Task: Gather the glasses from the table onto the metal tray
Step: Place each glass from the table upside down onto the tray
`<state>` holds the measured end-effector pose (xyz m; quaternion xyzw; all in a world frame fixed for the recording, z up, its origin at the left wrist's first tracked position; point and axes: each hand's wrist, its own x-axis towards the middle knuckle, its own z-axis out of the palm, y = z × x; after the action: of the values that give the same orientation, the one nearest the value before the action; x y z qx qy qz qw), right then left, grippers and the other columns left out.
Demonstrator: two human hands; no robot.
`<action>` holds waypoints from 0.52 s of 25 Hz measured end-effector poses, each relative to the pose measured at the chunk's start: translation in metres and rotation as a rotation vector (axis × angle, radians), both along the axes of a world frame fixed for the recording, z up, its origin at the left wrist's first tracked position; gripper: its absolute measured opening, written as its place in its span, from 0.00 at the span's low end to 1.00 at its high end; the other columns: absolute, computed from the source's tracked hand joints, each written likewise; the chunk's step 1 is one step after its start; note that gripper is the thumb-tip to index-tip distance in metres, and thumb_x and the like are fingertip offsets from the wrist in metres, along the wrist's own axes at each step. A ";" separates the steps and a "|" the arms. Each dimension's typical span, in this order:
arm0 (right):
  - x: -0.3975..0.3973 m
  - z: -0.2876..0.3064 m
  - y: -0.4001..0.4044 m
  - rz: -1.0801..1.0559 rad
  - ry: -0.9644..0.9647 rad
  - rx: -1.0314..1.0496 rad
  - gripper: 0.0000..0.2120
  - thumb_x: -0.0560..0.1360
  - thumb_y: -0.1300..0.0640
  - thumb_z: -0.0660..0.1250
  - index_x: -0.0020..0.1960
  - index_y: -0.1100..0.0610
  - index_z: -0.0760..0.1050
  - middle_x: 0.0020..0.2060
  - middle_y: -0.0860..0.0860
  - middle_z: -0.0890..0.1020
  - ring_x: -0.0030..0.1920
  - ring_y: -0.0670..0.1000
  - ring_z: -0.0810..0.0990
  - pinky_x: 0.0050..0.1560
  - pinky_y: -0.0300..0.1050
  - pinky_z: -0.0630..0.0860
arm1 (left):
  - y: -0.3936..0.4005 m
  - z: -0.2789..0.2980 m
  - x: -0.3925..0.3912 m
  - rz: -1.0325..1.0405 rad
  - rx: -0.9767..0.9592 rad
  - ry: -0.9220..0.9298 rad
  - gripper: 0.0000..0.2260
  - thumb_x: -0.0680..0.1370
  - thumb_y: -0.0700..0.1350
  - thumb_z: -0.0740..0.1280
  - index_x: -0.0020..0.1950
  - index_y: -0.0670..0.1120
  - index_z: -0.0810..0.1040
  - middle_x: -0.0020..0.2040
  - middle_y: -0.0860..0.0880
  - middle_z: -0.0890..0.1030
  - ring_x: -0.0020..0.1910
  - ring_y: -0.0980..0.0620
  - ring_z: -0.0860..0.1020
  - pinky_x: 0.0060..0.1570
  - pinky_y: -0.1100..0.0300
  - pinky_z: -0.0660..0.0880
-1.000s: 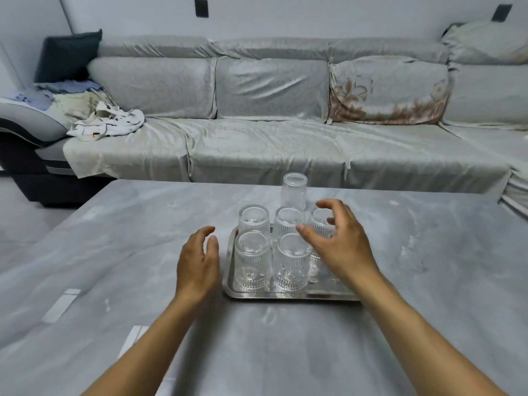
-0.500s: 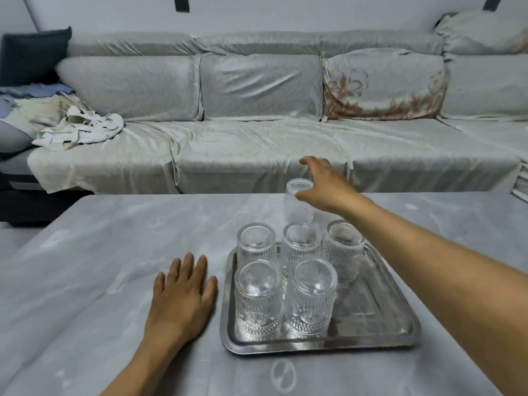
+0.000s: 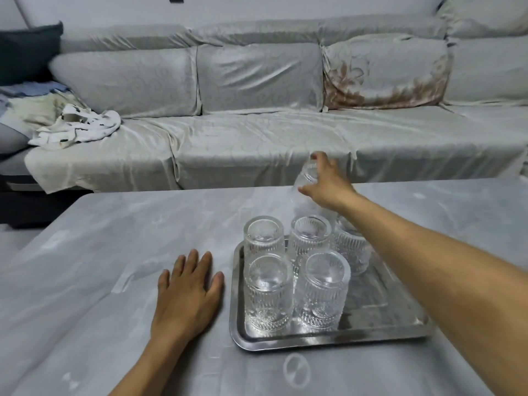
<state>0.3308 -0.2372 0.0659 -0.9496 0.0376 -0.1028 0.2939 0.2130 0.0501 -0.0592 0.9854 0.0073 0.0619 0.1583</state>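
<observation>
A metal tray [image 3: 380, 334] lies on the grey table with several ribbed glasses upside down on it, among them a front left glass [image 3: 268, 292] and a front right glass [image 3: 323, 290]. Beyond the tray's far edge, my right hand [image 3: 328, 184] is closed around one more clear glass [image 3: 304, 192], which is tilted and blurred. My right forearm crosses over the tray's right side and hides part of the back right glass [image 3: 347, 247]. My left hand [image 3: 187, 295] rests flat on the table just left of the tray, fingers spread, holding nothing.
The grey marble-look table [image 3: 114, 252] stretches left and right of the tray. A long grey sofa [image 3: 257, 138] stands behind its far edge, with a crumpled white cloth [image 3: 77, 128] on its left seat.
My right hand has closed on the glass behind the tray and tipped it up off the table. My left hand stays flat beside the tray. The camera has come closer.
</observation>
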 end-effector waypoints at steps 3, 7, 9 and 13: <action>-0.058 0.037 -0.018 -0.045 -0.323 0.103 0.37 0.68 0.54 0.74 0.69 0.52 0.57 0.67 0.56 0.68 0.61 0.59 0.73 0.55 0.52 0.72 | 0.003 0.018 -0.009 0.015 -0.377 0.020 0.16 0.80 0.51 0.60 0.66 0.50 0.75 0.75 0.48 0.68 0.76 0.49 0.59 0.73 0.49 0.52; -0.146 0.088 -0.045 -0.152 -0.551 0.283 0.34 0.61 0.45 0.76 0.63 0.48 0.66 0.60 0.49 0.76 0.54 0.50 0.75 0.51 0.46 0.71 | -0.003 0.049 -0.059 0.198 -0.942 0.088 0.09 0.78 0.46 0.65 0.56 0.51 0.80 0.63 0.50 0.78 0.61 0.52 0.73 0.59 0.59 0.64; -0.190 0.082 -0.052 -0.206 -0.550 0.410 0.32 0.59 0.42 0.76 0.59 0.43 0.69 0.57 0.45 0.77 0.55 0.49 0.77 0.52 0.51 0.76 | -0.018 0.054 -0.089 0.286 -0.933 0.065 0.12 0.77 0.45 0.66 0.60 0.48 0.79 0.62 0.48 0.79 0.56 0.53 0.73 0.55 0.59 0.65; -0.243 0.033 -0.057 -0.281 -0.412 0.560 0.30 0.59 0.42 0.76 0.59 0.40 0.72 0.59 0.43 0.78 0.58 0.51 0.78 0.55 0.54 0.77 | -0.064 0.053 -0.139 0.276 -0.941 -0.022 0.17 0.76 0.42 0.64 0.66 0.47 0.75 0.65 0.45 0.78 0.60 0.48 0.75 0.59 0.54 0.70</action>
<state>0.0876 -0.2942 0.0994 -0.7774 0.1342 -0.3169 0.5265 0.0736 -0.0144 -0.0061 0.7960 0.1631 0.0829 0.5770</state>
